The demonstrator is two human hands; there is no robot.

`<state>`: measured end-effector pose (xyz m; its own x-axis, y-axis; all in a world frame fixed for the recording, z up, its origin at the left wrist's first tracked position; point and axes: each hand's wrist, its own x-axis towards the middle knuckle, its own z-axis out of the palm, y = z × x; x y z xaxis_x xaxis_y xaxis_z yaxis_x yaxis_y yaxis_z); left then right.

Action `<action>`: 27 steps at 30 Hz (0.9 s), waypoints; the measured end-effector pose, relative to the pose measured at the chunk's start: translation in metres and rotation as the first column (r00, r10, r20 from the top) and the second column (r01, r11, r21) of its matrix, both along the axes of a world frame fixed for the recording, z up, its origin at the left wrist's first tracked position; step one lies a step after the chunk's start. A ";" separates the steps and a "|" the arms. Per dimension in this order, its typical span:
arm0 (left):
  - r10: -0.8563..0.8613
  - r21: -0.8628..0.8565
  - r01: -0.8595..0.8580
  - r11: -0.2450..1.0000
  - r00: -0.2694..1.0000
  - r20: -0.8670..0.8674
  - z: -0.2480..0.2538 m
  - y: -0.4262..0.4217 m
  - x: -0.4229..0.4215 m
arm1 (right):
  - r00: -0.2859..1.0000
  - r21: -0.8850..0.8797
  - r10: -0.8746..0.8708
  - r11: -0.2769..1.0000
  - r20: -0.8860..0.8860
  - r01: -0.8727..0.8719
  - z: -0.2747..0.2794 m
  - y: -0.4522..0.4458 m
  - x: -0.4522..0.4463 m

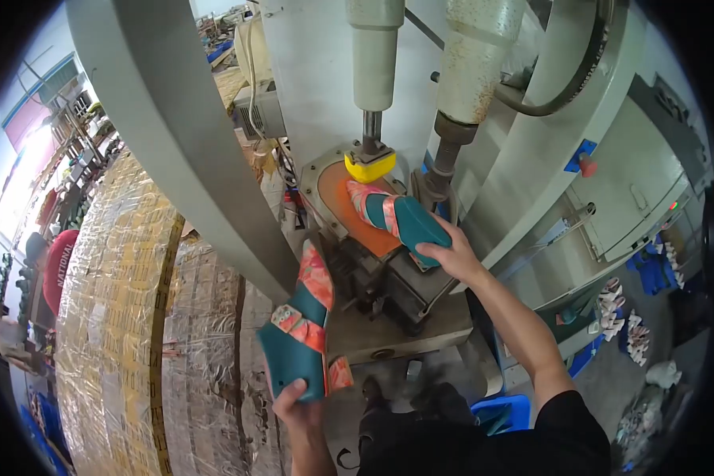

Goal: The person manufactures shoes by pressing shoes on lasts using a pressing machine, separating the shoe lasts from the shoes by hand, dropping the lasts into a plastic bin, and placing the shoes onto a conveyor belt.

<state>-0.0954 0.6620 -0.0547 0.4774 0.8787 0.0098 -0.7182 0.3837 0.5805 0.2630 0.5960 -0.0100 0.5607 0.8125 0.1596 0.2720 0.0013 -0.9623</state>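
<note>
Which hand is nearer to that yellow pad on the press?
Right. The right hand is below the yellow pad in view, to its right; the left hand is far lower, to its left.

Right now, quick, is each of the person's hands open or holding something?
Left hand: holding the wide end of a teal, foot-shaped last with coral patterned straps.
Right hand: holding the wide end of a matching teal last.

From my remote seat I see a smooth, matt-looking teal shoe piece (422, 221) at centre, rust-flecked paint on the metal cylinder (477, 75) at the top, a smooth, plastic-looking yellow pad (370, 167), and glossy, crinkled plastic wrap (111, 333) at left.
</note>
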 end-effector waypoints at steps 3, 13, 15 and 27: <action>0.012 0.009 -0.011 1.000 0.999 -0.049 0.001 -0.008 -0.008 | 0.999 -0.021 -0.038 0.999 0.037 0.039 -0.010 -0.011 0.001; 0.281 0.919 0.084 0.386 0.938 -0.203 0.040 -0.065 0.039 | 0.997 0.137 0.067 0.989 -0.049 -0.060 0.059 -0.110 -0.168; 0.128 0.912 0.055 0.407 0.985 -0.117 0.043 -0.089 0.061 | 0.922 0.007 0.003 1.000 -0.387 -0.001 0.059 -0.131 -0.183; -0.840 0.201 0.838 0.507 0.533 -0.103 0.014 -0.179 0.102 | 0.317 0.263 0.194 0.945 -0.928 0.193 -0.053 -0.350 -0.261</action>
